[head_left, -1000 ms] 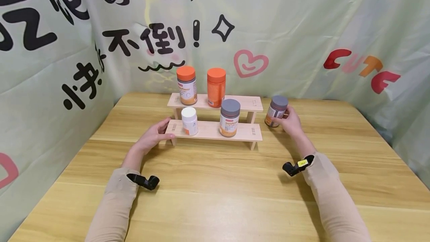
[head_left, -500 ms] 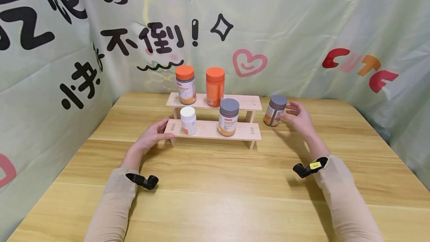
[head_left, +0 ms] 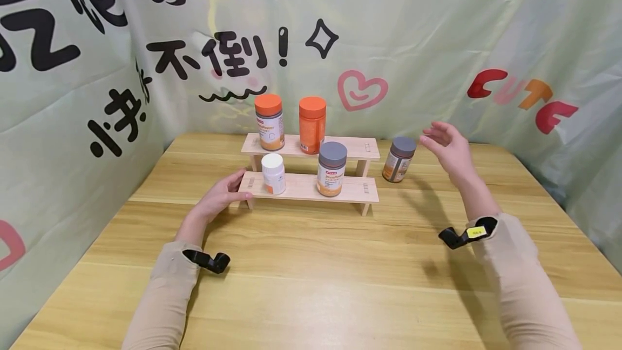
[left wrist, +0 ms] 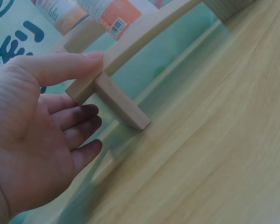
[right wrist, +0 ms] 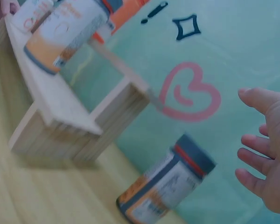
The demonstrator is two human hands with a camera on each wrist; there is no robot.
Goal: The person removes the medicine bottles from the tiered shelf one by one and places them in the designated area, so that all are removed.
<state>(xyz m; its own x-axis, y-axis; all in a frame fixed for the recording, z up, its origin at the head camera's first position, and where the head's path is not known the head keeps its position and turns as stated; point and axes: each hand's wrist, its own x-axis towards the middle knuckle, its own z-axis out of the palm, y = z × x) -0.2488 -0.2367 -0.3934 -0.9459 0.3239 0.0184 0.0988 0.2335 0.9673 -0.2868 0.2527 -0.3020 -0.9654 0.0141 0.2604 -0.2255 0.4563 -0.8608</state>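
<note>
A two-tier wooden display stand (head_left: 301, 187) bears a small white bottle (head_left: 274, 182) and a grey-capped supplement bottle (head_left: 332, 177) on its front tier. At the front tier's left end, my left hand (head_left: 221, 196) grips the plank; in the left wrist view the thumb (left wrist: 70, 69) presses its edge and the other fingers reach behind the end. A second grey-capped bottle (head_left: 398, 163) stands upright on the table to the right of the stand. My right hand (head_left: 449, 153) is raised to the right of this bottle, apart from it, fingers loosely bent around nothing.
On the rear tier stand an orange-capped bottle (head_left: 269, 128) and an all-orange bottle (head_left: 312, 131). The wood-grain table (head_left: 311, 274) meets a printed cloth backdrop (head_left: 418, 42) behind and at the sides.
My right hand has let go of the grey-capped bottle beside the stand and moved up and right from it. The bottle stays upright there. My left hand keeps its place on the stand.
</note>
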